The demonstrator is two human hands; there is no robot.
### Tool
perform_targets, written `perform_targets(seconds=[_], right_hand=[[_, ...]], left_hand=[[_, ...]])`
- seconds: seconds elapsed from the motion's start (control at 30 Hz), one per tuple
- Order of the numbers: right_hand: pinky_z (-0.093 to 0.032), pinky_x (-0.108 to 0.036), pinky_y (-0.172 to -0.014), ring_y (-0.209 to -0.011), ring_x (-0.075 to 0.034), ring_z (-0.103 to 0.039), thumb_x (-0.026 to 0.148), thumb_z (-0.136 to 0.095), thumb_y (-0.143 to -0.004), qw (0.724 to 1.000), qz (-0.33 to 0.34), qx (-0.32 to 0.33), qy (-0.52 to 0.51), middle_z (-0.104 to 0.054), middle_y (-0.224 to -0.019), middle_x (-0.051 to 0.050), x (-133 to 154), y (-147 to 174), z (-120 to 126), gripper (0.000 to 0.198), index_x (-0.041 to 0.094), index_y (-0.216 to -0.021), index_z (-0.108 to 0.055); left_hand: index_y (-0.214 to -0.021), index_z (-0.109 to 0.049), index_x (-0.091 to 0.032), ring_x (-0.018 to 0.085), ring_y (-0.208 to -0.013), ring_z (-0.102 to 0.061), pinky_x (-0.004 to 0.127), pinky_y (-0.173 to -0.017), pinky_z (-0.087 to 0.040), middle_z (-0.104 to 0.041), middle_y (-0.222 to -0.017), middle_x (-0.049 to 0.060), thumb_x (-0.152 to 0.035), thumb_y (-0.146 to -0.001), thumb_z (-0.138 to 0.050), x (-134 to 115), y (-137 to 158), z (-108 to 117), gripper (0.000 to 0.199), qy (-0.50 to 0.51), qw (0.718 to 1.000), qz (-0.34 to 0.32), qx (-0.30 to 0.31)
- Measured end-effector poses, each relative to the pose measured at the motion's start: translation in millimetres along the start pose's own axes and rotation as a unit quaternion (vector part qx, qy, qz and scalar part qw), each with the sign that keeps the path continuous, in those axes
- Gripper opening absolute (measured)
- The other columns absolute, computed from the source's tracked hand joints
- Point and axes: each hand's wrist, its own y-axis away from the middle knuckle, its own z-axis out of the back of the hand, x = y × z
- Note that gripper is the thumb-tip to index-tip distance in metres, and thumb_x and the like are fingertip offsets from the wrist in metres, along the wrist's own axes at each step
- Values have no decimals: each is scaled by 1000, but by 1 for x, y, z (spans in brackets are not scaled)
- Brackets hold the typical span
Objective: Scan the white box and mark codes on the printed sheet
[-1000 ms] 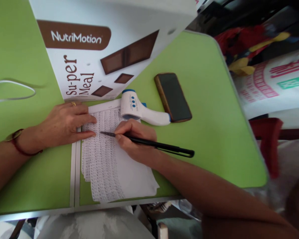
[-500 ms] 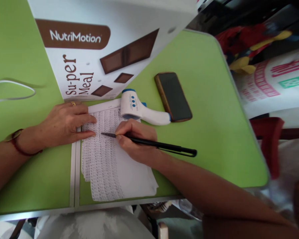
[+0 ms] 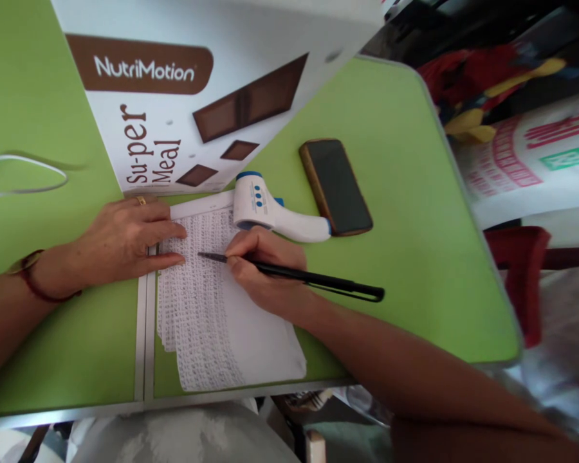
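Observation:
In my right hand (image 3: 267,273) is a black pen (image 3: 318,280), its tip over the handwritten lines of a paper sheet (image 3: 270,350). Rows of small writing cover the sheet's left part, while its right part is blank. More written sheets lie under it and stick out on the left. My left hand (image 3: 125,241) rests flat with fingers stretched out, thumb and fingertips touching the papers' left edge. A white and blue infrared thermometer (image 3: 289,222) lies across the papers' upper end, just beyond my right hand.
A large white NutriMotion box (image 3: 174,128) stands behind the papers. A smartphone (image 3: 342,186) in a brown case lies right of the thermometer. A white cable (image 3: 24,161) is at the left. The green table (image 3: 415,289) has a metal seam. Printed bags (image 3: 535,154) are beyond its right edge.
My right hand and the pen have shifted very slightly to the right and up the page. The top sheet's lower end has moved a little to the right. My left hand stays in place.

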Motion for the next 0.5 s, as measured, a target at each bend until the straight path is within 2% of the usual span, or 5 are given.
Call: perform_targets(seconds=[0.17, 0.27, 0.4, 0.5], right_hand=[[-39, -26, -49, -52, -11, -50, 19, -58, -73, 1000, 4, 29, -4, -56, -55, 5, 0, 0, 2, 11, 24, -63, -54], [-39, -26, -48, -51, -10, -49, 16, -57, -76, 999, 40, 2, -2, -55, -56, 6, -2, 2, 2, 13, 24, -66, -54], [-46, -26, -53, -55, -11, -55, 11, -58, -81, 984, 170, -13, 46, -62, -64, 4, -6, 0, 7, 15, 25, -78, -61], [-52, -28, -61, -67, -15, -64, 7, -63, -81, 949, 278, 23, 149, -71, -77, 0, -9, -7, 14, 21, 26, -90, -67]], left_hand=[[-108, -74, -22, 19, -83, -64, 30, -78, -47, -71, -94, 6, -49, -102, -51, 0, 0, 0, 36, 5, 1000, -3, -10], [-107, -74, -20, 19, -81, -64, 30, -77, -47, -71, -93, 6, -47, -102, -52, 0, 0, 1, 35, 4, 1000, -16, -22], [-105, -74, -16, 21, -79, -65, 32, -73, -49, -71, -91, 8, -44, -101, -57, 0, 0, 0, 33, 9, 998, -42, -50], [-102, -75, -13, 22, -76, -65, 33, -70, -50, -70, -88, 9, -39, -101, -58, 1, -1, -4, 31, 11, 996, -58, -71]])
